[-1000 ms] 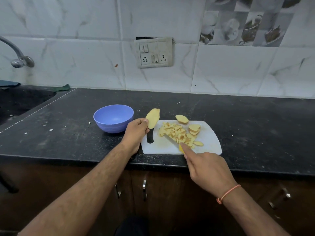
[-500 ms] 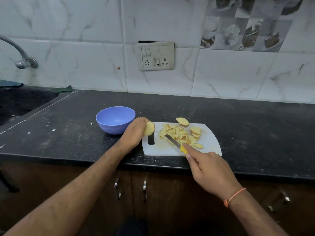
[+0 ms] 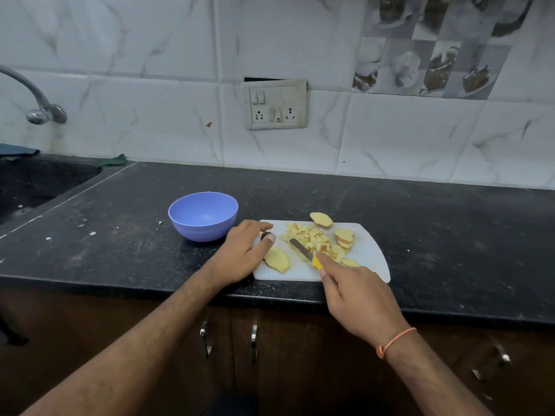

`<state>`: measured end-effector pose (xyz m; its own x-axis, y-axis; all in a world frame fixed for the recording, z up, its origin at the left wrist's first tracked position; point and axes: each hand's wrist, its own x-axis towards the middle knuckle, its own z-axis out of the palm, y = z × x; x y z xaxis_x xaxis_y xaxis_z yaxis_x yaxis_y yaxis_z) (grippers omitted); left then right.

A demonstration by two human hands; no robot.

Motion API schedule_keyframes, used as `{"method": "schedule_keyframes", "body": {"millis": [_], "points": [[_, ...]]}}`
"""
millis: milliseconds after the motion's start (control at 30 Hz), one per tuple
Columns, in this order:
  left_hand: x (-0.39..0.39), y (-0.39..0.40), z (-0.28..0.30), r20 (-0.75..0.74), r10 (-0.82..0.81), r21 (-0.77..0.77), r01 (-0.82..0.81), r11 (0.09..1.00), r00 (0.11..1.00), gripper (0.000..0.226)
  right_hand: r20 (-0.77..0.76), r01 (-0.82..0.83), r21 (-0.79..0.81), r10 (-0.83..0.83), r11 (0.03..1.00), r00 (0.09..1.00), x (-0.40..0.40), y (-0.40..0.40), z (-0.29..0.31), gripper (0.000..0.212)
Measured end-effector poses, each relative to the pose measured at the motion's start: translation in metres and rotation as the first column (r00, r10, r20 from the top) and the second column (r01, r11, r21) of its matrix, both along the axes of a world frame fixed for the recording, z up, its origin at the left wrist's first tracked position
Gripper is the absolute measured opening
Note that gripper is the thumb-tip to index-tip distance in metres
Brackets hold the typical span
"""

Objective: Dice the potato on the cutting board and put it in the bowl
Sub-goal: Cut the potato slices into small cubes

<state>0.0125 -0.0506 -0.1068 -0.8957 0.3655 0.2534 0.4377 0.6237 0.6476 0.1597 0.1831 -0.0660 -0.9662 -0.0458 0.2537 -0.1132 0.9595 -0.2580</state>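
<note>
A white cutting board (image 3: 369,259) lies on the dark counter near its front edge. On it sit a heap of diced potato (image 3: 309,237), several uncut slices (image 3: 344,236) and one flat slice (image 3: 277,259) at the board's left end. My left hand (image 3: 243,253) rests beside that slice with relaxed fingers, thumb near the board's handle hole. My right hand (image 3: 357,298) grips a yellow-handled knife (image 3: 303,250), its blade pointing into the diced heap. A blue bowl (image 3: 203,216), nothing visible inside, stands left of the board.
A sink (image 3: 33,181) with a tap (image 3: 36,103) is set into the counter at far left. A switch-and-socket plate (image 3: 275,104) hangs on the tiled wall behind. Cabinet doors with metal handles (image 3: 253,343) are below the counter edge.
My left hand held a potato slice upright at the board's left edge, then laid it flat on the board and let go. The knife stayed by the diced heap.
</note>
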Motion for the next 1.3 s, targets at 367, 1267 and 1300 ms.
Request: {"method": "schedule_keyframes", "body": {"millis": [367, 1267, 1300], "points": [[0.018, 0.005, 0.001, 0.007, 0.060, -0.168, -0.058, 0.984, 0.998, 0.084, -0.022, -0.024, -0.013, 0.024, 1.000, 0.999, 0.000, -0.028, 0.008, 0.048], [0.003, -0.002, -0.011, -0.006, 0.009, -0.125, -0.010, 0.992, 1.000, 0.099, 0.086, -0.019, 0.295, -0.007, 0.955, 0.996, 0.039, -0.049, 0.018, 0.053], [0.003, -0.002, -0.011, -0.010, 0.009, -0.124, -0.010, 0.992, 1.000, 0.098, 0.090, -0.024, 0.292, -0.002, 0.956, 0.996, 0.042, -0.048, 0.020, 0.052]]}}
